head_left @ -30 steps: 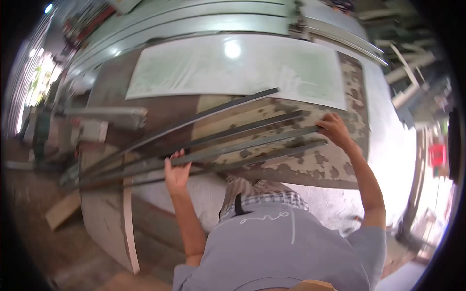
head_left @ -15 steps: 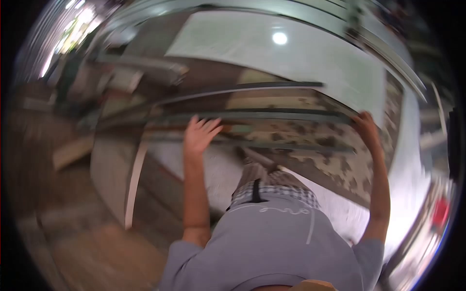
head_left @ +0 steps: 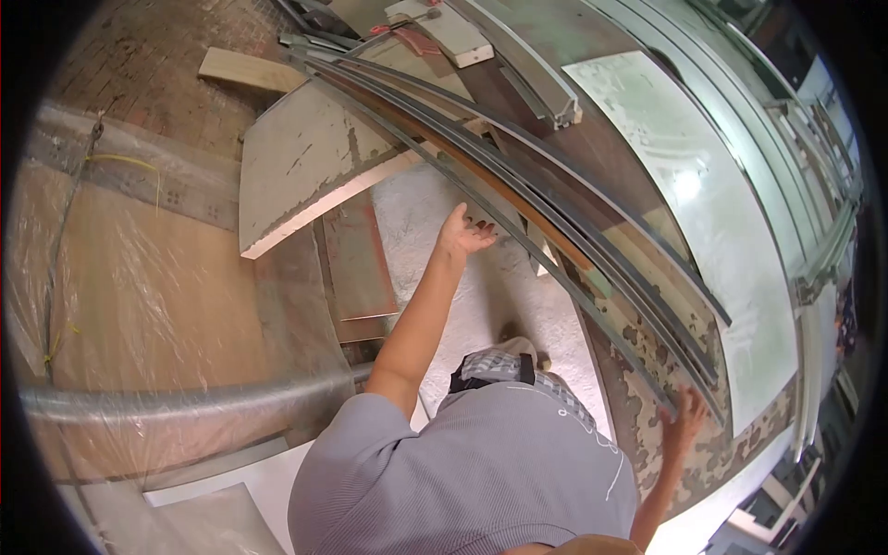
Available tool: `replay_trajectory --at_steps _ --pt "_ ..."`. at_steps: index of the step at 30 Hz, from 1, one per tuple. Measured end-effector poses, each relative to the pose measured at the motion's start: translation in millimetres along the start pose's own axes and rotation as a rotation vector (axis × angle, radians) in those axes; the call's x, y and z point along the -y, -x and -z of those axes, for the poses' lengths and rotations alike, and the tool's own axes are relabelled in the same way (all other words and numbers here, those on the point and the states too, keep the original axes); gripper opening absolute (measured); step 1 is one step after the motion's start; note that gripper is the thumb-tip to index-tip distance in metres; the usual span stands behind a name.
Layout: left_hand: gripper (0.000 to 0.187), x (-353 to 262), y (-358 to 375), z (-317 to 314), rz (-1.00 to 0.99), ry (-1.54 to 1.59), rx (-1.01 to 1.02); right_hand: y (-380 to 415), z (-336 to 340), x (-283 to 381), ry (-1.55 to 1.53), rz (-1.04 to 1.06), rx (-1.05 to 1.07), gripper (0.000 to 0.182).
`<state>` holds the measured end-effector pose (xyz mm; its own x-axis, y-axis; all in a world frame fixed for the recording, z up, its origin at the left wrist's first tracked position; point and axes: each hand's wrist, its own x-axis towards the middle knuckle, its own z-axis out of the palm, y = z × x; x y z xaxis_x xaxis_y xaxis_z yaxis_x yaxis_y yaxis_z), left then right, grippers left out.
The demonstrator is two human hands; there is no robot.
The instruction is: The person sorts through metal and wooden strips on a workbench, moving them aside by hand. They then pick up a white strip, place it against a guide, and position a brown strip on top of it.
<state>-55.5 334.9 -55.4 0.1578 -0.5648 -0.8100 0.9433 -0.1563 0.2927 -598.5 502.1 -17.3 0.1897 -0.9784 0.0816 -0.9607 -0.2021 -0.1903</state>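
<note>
My left hand (head_left: 470, 233) is open, its fingers apart and palm turned up, beside and just under a long thin dark metal strip (head_left: 555, 268). My right hand (head_left: 683, 424) has the near end of this strip between thumb and fingers. Running alongside are more long dark strips (head_left: 610, 264), with a brownish one (head_left: 481, 166) among them. They slant from upper left to lower right across a worn, patchy board (head_left: 638, 384). Close to my right hand lie the ends of the other strips.
A pale thick panel (head_left: 319, 153) juts out at left, beside a plastic-wrapped stack (head_left: 157, 250) with a metal pipe (head_left: 203, 402) in front. A whitish sheet (head_left: 684, 166) lies at the right. A light block (head_left: 449, 32) and a metal channel (head_left: 532, 69) rest at the top.
The view has swung round, so the strips now slant down to the right instead of lying across. My left hand sits lower against the near strip; my right hand remains at the strip ends.
</note>
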Motion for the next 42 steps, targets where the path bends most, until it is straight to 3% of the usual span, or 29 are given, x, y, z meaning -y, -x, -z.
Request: replay_trajectory --at_steps 4,9,15,22,31,36,40,42 --pt "0.064 -8 -12 -20 -0.089 -0.020 0.017 7 -21 34 -0.009 -0.020 0.017 0.060" --pt "0.035 -12 -30 -19 -0.075 -0.097 0.178 11 -40 28 -0.023 -0.124 -0.007 0.050" --pt "0.036 -13 -6 10 -0.283 -0.269 0.310 33 -11 40 -0.086 -0.163 0.018 0.040" --pt "0.038 13 74 20 -0.400 -0.457 0.178 101 8 17 -0.062 -0.026 0.057 0.041" --pt "0.035 165 182 37 -0.482 -0.523 0.360 234 17 -108 -0.199 -0.119 0.041 0.036" --pt "0.035 262 241 39 -0.416 -0.613 0.384 310 41 -167 -0.142 -0.233 0.138 0.041" --pt "0.037 323 268 47 -0.327 -0.714 0.462 380 23 -216 -0.129 -0.279 0.109 0.040" --pt "0.039 345 275 50 -0.253 -0.744 0.491 418 6 -239 -0.058 -0.399 0.149 0.037"
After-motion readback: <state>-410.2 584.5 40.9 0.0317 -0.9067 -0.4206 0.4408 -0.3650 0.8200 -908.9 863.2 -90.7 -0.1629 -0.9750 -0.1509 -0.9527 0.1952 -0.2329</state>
